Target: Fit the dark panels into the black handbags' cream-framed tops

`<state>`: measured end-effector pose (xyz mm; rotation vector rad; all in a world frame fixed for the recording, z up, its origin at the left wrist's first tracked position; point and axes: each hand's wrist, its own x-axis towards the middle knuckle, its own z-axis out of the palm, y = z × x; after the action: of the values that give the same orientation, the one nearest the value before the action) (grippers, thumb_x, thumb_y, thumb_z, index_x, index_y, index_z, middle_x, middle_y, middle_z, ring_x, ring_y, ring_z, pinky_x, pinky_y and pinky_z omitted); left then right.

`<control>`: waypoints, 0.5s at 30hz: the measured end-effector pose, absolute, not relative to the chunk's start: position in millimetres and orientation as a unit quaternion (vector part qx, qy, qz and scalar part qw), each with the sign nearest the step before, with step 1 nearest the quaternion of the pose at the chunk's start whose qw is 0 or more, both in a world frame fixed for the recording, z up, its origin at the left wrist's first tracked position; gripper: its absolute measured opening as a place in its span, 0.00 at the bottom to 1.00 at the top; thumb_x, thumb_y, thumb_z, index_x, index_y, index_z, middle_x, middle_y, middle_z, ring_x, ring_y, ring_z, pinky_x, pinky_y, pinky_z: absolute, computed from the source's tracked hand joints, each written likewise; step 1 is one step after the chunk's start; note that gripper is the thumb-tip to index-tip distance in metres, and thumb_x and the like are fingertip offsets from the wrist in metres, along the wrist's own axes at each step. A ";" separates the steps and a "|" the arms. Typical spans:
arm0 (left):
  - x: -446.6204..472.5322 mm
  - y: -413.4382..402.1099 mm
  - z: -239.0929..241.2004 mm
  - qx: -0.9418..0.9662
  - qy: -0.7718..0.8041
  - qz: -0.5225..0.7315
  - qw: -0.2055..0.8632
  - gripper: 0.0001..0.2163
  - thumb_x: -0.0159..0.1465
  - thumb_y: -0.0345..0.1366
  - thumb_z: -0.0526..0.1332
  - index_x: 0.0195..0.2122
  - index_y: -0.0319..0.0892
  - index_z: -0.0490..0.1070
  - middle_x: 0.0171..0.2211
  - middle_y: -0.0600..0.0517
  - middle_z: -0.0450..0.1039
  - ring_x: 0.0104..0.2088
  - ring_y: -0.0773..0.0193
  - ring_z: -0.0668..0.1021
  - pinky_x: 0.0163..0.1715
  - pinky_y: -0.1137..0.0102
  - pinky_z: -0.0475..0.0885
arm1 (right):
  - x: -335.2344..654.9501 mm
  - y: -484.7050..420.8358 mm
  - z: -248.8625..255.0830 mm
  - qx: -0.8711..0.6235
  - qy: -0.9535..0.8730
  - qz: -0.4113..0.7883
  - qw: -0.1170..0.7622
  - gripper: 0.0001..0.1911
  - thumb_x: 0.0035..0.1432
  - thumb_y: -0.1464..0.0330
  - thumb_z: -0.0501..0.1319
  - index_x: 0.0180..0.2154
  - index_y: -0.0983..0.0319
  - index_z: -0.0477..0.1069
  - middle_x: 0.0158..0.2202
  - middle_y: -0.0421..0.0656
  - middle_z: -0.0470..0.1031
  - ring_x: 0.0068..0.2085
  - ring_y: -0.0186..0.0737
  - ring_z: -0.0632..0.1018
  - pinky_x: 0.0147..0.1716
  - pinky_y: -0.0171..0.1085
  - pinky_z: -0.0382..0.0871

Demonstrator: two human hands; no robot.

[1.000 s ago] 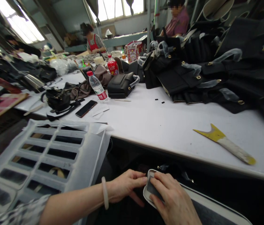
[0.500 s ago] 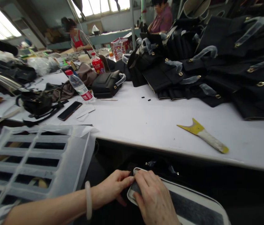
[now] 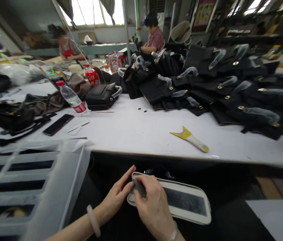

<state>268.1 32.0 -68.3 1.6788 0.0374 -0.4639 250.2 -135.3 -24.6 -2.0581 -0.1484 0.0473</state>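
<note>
Head came up a bit vs a sec ago, so more of the white-edged panel (image 3: pixel 181 204) showed, lying flat on my lap below the tabletop (image 3: pixel 143 130) edge. R hand (image 3: pixel 153 209) fingers stayed pressed flat on its left end, not pinching. L hand (image 3: pixel 116 197) fingers together, tips touching the same end. Grip unchanged, so I reckoned I was mid-step w/ that end.

bare white tabletop (image 3: pixel 141 130) ahead, yellow scraper (image 3: pixel 190 139) lying mid-table, black bags (image 3: pixel 219 90) piled right, water bottle (image 3: pixel 71 98) left
</note>
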 end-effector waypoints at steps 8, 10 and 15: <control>285.4 26.3 -46.3 0.861 -0.232 -0.085 0.444 0.24 0.66 0.28 0.51 0.61 0.55 0.66 0.69 0.54 0.53 0.69 0.55 0.54 0.68 0.52 0.50 | 202.0 -244.4 -41.6 -0.695 0.257 -0.244 0.625 0.14 0.57 0.58 0.65 0.41 0.60 0.76 0.40 0.43 0.79 0.41 0.38 0.79 0.46 0.33 0.73; 289.5 5.4 -31.1 0.856 -0.336 -0.068 0.387 0.26 0.62 0.23 0.50 0.57 0.55 0.69 0.65 0.54 0.61 0.65 0.58 0.62 0.65 0.57 0.57 | 192.5 -282.4 -70.6 -0.654 0.374 -0.269 0.601 0.23 0.50 0.52 0.68 0.43 0.60 0.74 0.41 0.43 0.80 0.41 0.39 0.80 0.44 0.33 0.75; 293.1 -77.3 1.4 0.758 -0.567 -0.184 0.266 0.27 0.62 0.22 0.52 0.62 0.47 0.64 0.63 0.52 0.66 0.58 0.61 0.71 0.61 0.67 0.63 | 197.1 -302.4 -138.4 -0.639 0.354 -0.117 0.673 0.30 0.48 0.44 0.66 0.28 0.68 0.77 0.25 0.48 0.78 0.26 0.45 0.79 0.24 0.41 0.76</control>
<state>293.1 -77.3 1.4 2.0455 -1.5311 -0.4965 197.1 -302.4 -138.4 -1.4392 0.7965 -0.2640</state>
